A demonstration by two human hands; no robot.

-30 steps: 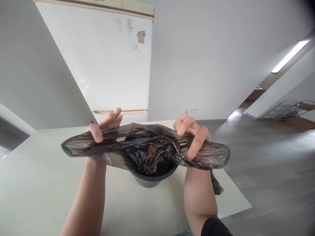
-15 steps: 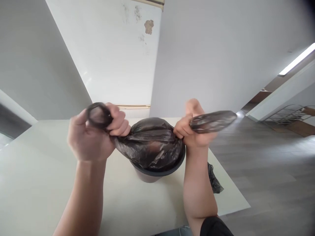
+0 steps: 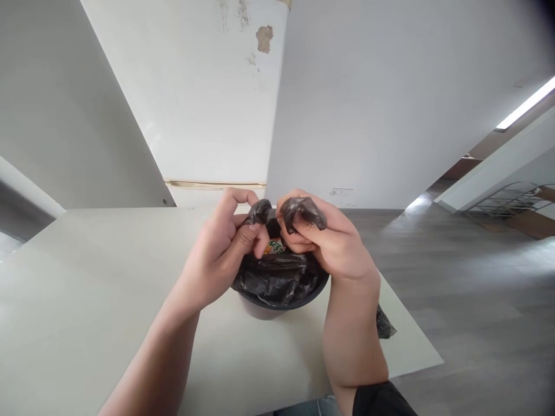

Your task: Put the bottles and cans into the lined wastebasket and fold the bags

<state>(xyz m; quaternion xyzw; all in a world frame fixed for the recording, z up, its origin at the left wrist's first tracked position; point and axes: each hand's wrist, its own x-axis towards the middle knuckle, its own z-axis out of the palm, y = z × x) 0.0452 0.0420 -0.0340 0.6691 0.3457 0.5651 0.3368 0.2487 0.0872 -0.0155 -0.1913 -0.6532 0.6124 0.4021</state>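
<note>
A black plastic garbage bag [image 3: 277,280] lines a dark round trash can [image 3: 264,312] on the pale table. Through the bag's gap, something with a green, white and orange print [image 3: 274,247] shows inside; its kind I cannot make out. My left hand [image 3: 225,248] pinches one gathered handle of the bag between thumb and fingers, above the can's left side. Close by on the right, my right hand [image 3: 329,234] is closed round the other handle, whose loop stands up over the thumb. The two hands are a small gap apart, and they hide the can's far rim.
The table [image 3: 108,300] reaches up to a white panel [image 3: 212,98] and grey walls. Another crumpled black plastic bag [image 3: 385,323] lies near the table's right edge, partly behind my right forearm. Beyond is grey flooring [image 3: 459,289] with a wire rack [image 3: 503,199].
Both hands have come inward over the can, from wide apart to nearly touching. The handle loops look smaller and bunched, and the printed item inside has come into sight.
</note>
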